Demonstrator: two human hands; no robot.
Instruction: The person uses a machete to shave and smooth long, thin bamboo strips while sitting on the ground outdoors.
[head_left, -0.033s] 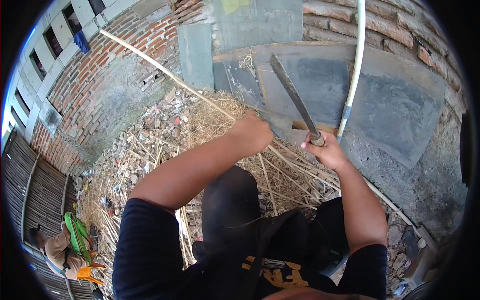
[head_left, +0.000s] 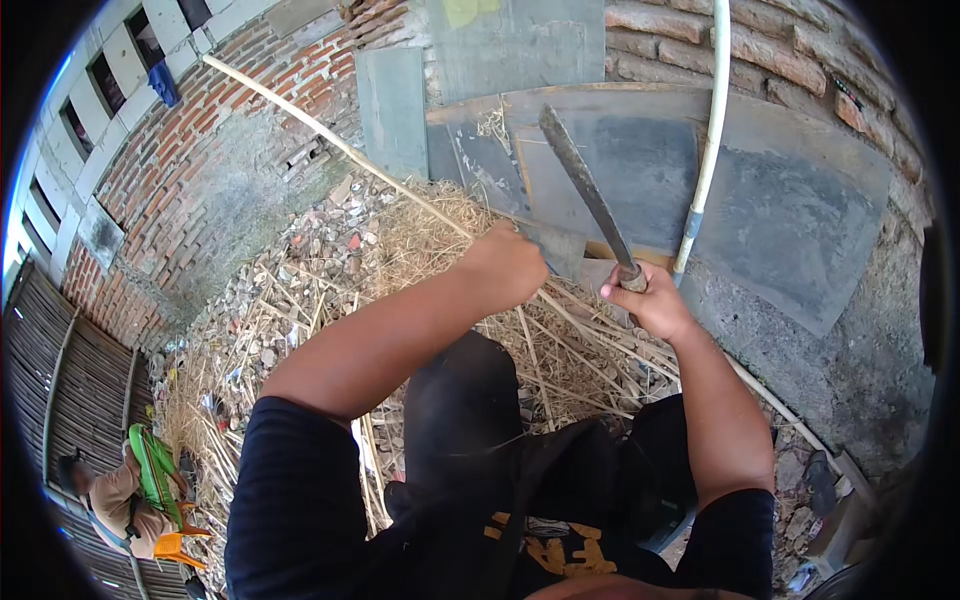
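My left hand [head_left: 503, 268] is closed around a long, pale bamboo pole [head_left: 335, 140], which slants up and away to the far left. My right hand [head_left: 655, 303] grips the handle of a machete [head_left: 588, 190]. Its dark, worn blade points up and slightly left, apart from the pole. Below and between my hands, several split bamboo strips [head_left: 590, 352] lie across the ground by my knees. Part of the pole is hidden inside my left fist.
Straw shavings [head_left: 425, 240] and brick rubble [head_left: 330, 225] cover the ground ahead. Grey boards [head_left: 800, 190] lean on the wall behind a white pipe [head_left: 712, 130]. At the far left, a person [head_left: 125, 505] sits on an orange chair [head_left: 175, 548] beside a bamboo fence [head_left: 85, 390].
The pole's far tip and my left hand have shifted very slightly to the right. My right hand and the machete look nearly still.
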